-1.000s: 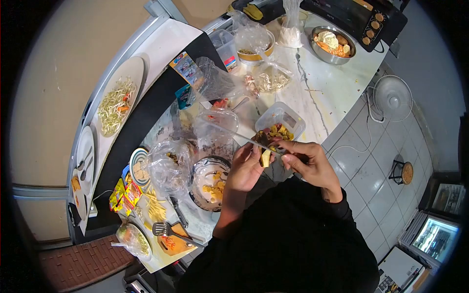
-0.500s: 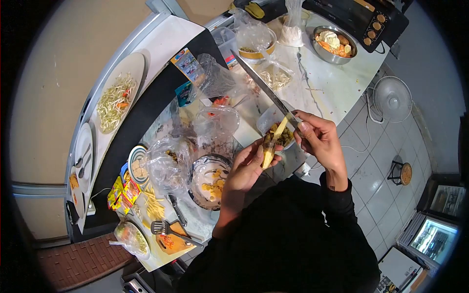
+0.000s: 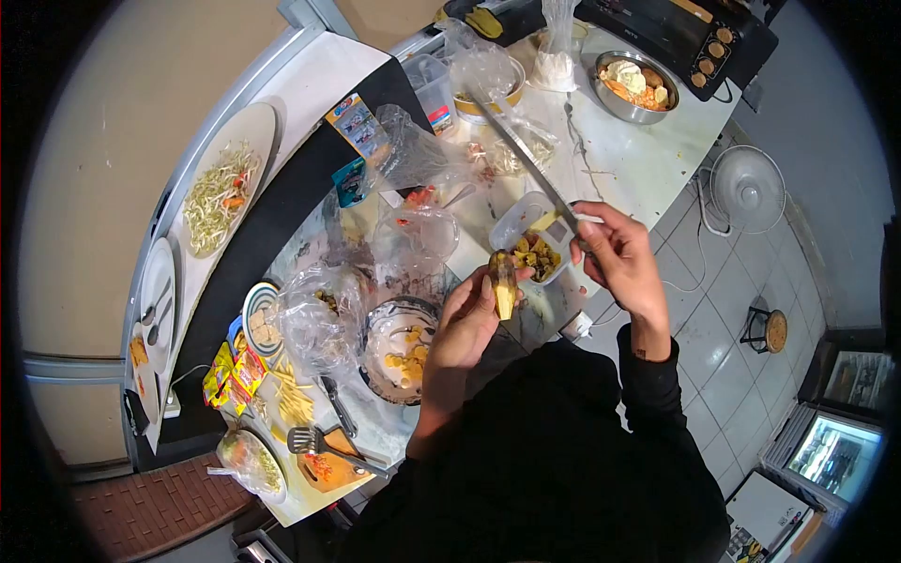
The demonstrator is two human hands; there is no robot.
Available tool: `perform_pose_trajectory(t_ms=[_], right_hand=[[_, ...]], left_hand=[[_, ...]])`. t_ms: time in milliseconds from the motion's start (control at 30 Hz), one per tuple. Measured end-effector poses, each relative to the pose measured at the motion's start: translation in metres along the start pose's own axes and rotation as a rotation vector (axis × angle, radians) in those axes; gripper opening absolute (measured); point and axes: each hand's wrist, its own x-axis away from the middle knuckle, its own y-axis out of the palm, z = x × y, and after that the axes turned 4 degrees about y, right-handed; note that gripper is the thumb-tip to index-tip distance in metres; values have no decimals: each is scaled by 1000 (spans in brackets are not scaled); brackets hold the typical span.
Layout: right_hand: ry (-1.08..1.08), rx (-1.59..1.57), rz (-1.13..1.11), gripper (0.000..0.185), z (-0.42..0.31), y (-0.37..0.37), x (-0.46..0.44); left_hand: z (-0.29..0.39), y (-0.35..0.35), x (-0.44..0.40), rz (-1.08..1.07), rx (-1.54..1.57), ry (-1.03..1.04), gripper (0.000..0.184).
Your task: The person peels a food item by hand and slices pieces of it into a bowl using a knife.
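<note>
Near clear plastic tub (image 3: 504,225), left hand (image 3: 466,326) grips oblong brown-yellow fruit (image 3: 503,286), probably soft, best held skin-side; right hand (image 3: 621,261) grips long steel knife (image 3: 528,161).

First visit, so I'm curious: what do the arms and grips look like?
They're a person's: left grip and right grip are ungloved hands. The right sleeve and left sleeve are black; a small dark mark, unreadable here, shows near the right wrist.
</note>
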Motion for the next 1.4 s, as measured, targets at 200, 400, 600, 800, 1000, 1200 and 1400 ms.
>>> perform_pose_trajectory(t_ms=[200, 400, 600, 800, 1000, 1200, 1400], right_hand=[[109, 139, 35, 16, 5, 9, 2], [108, 251, 26, 24, 6, 11, 6], [69, 260, 19, 33, 13, 11, 10], [102, 88, -49, 31, 2, 17, 29], [-53, 174, -83, 39, 6, 38, 51], [-80, 251, -36, 40, 22, 39, 54], [-10, 267, -53, 37, 12, 36, 55]], left_hand=[[1, 4, 0, 50, 2, 35, 42], [-4, -6, -1, 31, 53, 24, 40], [-2, 0, 0, 84, 40, 33, 39], [-5, 2, -4, 131, 34, 69, 36], [-18, -4, -7, 193, 44, 122, 39], [-15, 6, -8, 164, 16, 105, 47], [-17, 6, -10, 159, -69, 153, 50]])
